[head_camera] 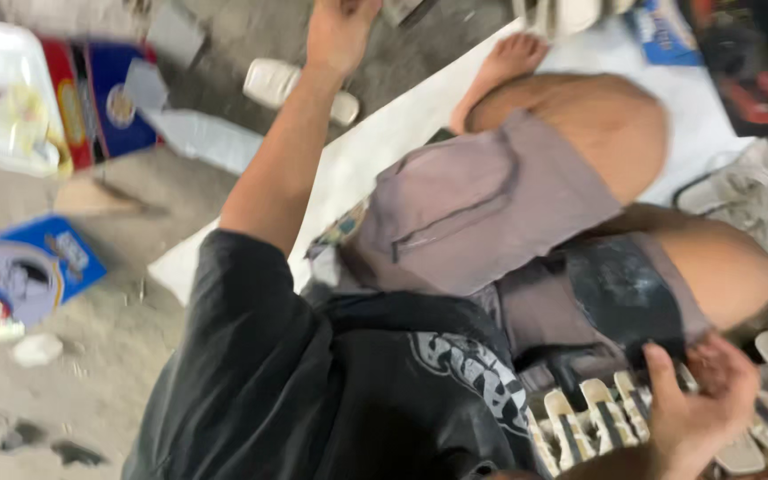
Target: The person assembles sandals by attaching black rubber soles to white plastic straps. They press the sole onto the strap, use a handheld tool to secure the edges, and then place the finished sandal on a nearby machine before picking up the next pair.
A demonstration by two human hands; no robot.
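Two hands at work: my left hand [341, 31] reaches out open-fingered over the concrete floor [117, 338], my right hand [700, 404] grips striped sandal pieces [597, 413] in my lap.

We see soft, even daylight with no hard shadows. The whole view is smeared by motion blur, worst at the left edge, where the blue box [33, 267] and the floor [117, 356] lose detail. The white sheet [384, 133] looks washed out, and the black shirt [313, 391] stays dim.
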